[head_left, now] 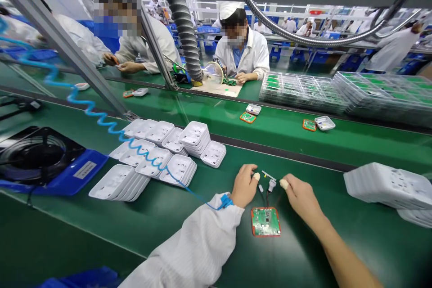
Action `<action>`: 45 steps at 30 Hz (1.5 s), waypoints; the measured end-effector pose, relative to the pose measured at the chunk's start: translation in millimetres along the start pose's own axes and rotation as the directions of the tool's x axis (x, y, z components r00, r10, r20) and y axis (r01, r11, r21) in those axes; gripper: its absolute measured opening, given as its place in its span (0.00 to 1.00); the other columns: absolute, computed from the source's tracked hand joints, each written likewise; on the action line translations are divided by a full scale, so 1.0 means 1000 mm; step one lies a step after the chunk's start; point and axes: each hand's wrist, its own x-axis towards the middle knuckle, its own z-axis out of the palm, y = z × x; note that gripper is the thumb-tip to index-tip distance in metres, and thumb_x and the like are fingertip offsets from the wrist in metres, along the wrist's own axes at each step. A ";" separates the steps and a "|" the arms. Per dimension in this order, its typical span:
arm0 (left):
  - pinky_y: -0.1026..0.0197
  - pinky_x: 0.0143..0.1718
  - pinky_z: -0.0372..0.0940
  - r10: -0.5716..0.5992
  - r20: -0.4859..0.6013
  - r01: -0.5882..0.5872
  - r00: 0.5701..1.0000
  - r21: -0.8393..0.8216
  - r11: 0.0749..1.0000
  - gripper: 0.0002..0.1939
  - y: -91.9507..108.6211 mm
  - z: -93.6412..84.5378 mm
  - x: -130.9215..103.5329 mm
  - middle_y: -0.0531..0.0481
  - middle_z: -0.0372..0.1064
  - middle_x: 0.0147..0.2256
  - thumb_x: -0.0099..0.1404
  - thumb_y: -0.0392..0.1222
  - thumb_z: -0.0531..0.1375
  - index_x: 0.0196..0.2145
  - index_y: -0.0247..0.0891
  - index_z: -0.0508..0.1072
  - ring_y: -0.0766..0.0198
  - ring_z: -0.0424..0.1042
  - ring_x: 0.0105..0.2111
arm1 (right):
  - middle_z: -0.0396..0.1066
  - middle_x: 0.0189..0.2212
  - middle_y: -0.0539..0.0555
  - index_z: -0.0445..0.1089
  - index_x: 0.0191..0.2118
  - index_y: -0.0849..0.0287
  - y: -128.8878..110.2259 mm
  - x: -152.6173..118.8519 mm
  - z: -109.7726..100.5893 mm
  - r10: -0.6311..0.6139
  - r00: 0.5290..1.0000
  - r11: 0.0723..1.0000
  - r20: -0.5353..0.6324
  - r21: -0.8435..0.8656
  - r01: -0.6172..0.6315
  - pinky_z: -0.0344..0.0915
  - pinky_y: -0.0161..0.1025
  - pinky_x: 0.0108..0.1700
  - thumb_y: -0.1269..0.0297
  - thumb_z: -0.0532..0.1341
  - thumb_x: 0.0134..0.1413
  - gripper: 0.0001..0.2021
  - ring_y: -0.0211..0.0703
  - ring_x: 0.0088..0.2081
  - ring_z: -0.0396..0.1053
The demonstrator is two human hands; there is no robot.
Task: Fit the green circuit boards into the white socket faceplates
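Note:
A green circuit board (266, 222) with an orange-red edge lies on the green bench. Dark wires run from its top to a light connector (272, 185), with a smaller plug (260, 188) beside it and a thin pale strip (269, 175) just above. My left hand (245, 185), in a white sleeve with a blue wrist strap, is open left of these parts, its fingers bent and a pale cover on one tip. On the right, my right hand (301, 194) is open near the strip's other end, also with a covered fingertip. Neither hand visibly holds anything.
White plastic housings (118, 182) are stacked at the left, and more (388, 184) at the right. A blue coiled cord (101, 119) crosses to my left wrist. Beyond a green belt (209, 117) carrying boards and housings, a person (241, 54) works near clear trays (300, 92).

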 end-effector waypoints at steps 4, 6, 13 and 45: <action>0.57 0.40 0.58 0.010 -0.060 0.005 0.998 0.258 0.966 0.05 0.008 -0.008 -0.007 0.49 0.62 0.33 0.63 0.39 0.51 0.31 0.38 0.64 0.60 0.63 0.37 | 0.65 0.27 0.53 0.62 0.30 0.57 -0.006 0.028 0.010 -0.017 0.998 0.996 -0.061 -0.083 0.012 0.53 0.37 0.32 0.59 0.48 0.59 0.11 0.42 0.30 0.62; 0.56 0.38 0.56 0.024 -0.029 -0.011 0.999 0.401 0.916 0.08 0.013 -0.010 -0.012 0.49 0.61 0.31 0.63 0.42 0.52 0.27 0.38 0.63 0.58 0.62 0.36 | 0.66 0.33 0.55 0.64 0.36 0.58 -0.011 0.037 0.019 -0.089 0.991 0.994 -0.101 -0.075 0.081 0.55 0.38 0.37 0.62 0.51 0.57 0.07 0.44 0.36 0.62; 0.54 0.39 0.54 0.005 0.152 -0.088 0.988 0.547 0.833 0.08 0.026 0.001 -0.023 0.46 0.62 0.33 0.60 0.45 0.56 0.30 0.37 0.64 0.55 0.61 0.38 | 0.65 0.32 0.53 0.64 0.34 0.57 -0.004 0.030 0.022 -0.121 0.991 0.987 -0.058 0.098 0.126 0.57 0.38 0.38 0.70 0.49 0.54 0.07 0.41 0.35 0.61; 0.64 0.33 0.62 -0.122 0.227 0.207 0.966 -0.401 0.893 0.08 0.022 0.010 -0.023 0.52 0.70 0.28 0.50 0.34 0.61 0.31 0.35 0.71 0.67 0.67 0.29 | 0.67 0.34 0.52 0.64 0.37 0.55 -0.014 -0.023 -0.001 -0.172 0.978 0.943 -0.119 0.268 0.198 0.59 0.39 0.39 0.71 0.48 0.57 0.09 0.41 0.37 0.63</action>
